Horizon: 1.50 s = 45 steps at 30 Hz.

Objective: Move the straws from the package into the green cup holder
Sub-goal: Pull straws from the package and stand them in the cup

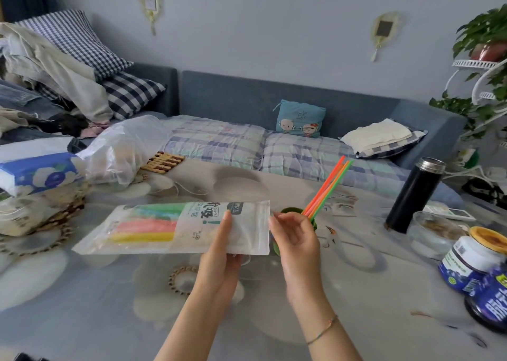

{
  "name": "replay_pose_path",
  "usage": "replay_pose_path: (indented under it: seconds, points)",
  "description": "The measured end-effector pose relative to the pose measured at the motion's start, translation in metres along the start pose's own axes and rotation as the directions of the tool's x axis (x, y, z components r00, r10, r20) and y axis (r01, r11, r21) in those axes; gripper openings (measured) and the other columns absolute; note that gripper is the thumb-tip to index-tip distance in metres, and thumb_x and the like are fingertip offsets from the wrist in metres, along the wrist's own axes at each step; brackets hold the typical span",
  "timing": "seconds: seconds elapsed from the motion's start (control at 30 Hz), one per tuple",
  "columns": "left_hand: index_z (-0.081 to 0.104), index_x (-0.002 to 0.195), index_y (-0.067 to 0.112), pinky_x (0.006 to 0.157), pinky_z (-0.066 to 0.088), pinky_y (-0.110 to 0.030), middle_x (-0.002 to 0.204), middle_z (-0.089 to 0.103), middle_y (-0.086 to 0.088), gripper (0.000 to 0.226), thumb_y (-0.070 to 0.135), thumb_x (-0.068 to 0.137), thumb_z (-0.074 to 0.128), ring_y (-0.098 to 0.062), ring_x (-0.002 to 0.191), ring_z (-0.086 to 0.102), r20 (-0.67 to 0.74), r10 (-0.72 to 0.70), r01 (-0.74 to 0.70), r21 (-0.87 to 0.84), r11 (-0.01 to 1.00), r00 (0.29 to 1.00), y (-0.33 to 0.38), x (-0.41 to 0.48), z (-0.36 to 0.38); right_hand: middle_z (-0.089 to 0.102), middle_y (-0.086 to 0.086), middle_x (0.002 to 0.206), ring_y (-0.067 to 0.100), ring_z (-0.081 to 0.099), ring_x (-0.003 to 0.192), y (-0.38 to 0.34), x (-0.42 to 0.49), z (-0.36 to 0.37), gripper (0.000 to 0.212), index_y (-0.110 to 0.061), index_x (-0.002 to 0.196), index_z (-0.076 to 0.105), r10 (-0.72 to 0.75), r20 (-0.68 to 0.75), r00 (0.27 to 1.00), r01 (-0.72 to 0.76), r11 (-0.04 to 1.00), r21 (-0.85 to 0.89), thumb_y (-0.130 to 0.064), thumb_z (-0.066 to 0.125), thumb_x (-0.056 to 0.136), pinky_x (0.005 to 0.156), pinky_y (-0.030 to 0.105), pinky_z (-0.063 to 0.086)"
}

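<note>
A clear plastic straw package [153,227] with green, pink and yellow straws inside is held level above the table. My left hand [222,251] grips its right end, thumb on top. My right hand [295,235] is at the package's open right edge, fingers spread and touching the rim, holding nothing. Just behind that hand stands the green cup holder [290,211], mostly hidden. Several orange and green straws [329,186] lean out of it toward the upper right.
A black thermos [414,196] stands at the right, with a glass jar [430,233] and blue-labelled jars [472,261] near the right edge. Tissue packs [35,174] and a plastic bag [123,146] lie at the left. A sofa runs behind the table.
</note>
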<state>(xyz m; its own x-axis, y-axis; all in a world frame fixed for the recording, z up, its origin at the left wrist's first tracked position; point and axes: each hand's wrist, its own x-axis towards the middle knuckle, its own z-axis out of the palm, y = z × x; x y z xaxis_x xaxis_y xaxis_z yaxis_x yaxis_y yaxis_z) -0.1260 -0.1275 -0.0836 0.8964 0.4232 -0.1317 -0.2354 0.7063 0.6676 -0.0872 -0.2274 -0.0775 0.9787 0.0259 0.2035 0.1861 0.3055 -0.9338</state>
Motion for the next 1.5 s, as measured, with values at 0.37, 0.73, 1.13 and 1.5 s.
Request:
replay_pose_path:
  seconds: [0.37, 0.73, 1.13, 1.5]
  points:
    - [0.062, 0.114, 0.019, 0.088, 0.049, -0.043, 0.100, 0.075, -0.003, 0.041, 0.029, 0.074, 0.068, -0.020, 0.095, 0.068, 0.085, 0.039, -0.038, -0.006, 0.999, 0.996, -0.002, -0.002, 0.003, 0.074, 0.005, 0.090, 0.017, 0.066, 0.085, 0.004, -0.004, -0.006, 0.003, -0.012, 0.078, 0.072, 0.009, 0.084, 0.996, -0.001, 0.996, -0.086, -0.014, 0.071, 0.079, 0.075, 0.028, 0.054]
    - [0.056, 0.127, 0.015, 0.079, 0.059, -0.035, 0.110, 0.070, -0.007, 0.071, 0.041, 0.066, 0.080, -0.017, 0.097, 0.070, 0.106, 0.159, -0.143, -0.147, 0.979, 0.982, 0.020, 0.009, -0.013, 0.056, -0.011, 0.119, 0.009, 0.054, 0.118, 0.017, -0.024, 0.004, 0.022, -0.025, 0.085, 0.063, -0.230, 0.146, 0.962, 0.247, 0.962, -0.115, -0.038, 0.074, 0.070, 0.102, 0.028, 0.042]
    - [0.070, 0.103, 0.019, 0.070, 0.059, -0.029, 0.096, 0.078, -0.001, 0.053, 0.022, 0.054, 0.090, -0.018, 0.091, 0.074, 0.058, 0.199, -0.207, 0.268, 0.941, 0.978, 0.006, -0.009, 0.005, 0.063, 0.017, 0.124, 0.032, 0.056, 0.117, 0.016, -0.011, 0.001, 0.047, -0.013, 0.129, 0.055, 0.458, 0.208, 0.864, -0.490, 0.671, 0.557, -0.041, 0.035, 0.096, 0.101, 0.047, 0.043]
    - [0.054, 0.133, 0.013, 0.103, 0.043, -0.057, 0.123, 0.068, -0.012, 0.050, 0.022, 0.085, 0.065, -0.029, 0.113, 0.064, -0.030, 0.022, -0.026, -0.153, 0.988, 0.999, 0.003, 0.005, -0.008, 0.059, 0.000, 0.073, 0.006, 0.060, 0.062, 0.007, 0.005, -0.008, 0.010, -0.016, 0.085, 0.054, -0.013, 0.029, 0.999, 0.017, 0.993, -0.119, -0.016, 0.050, 0.094, 0.051, 0.019, 0.047]
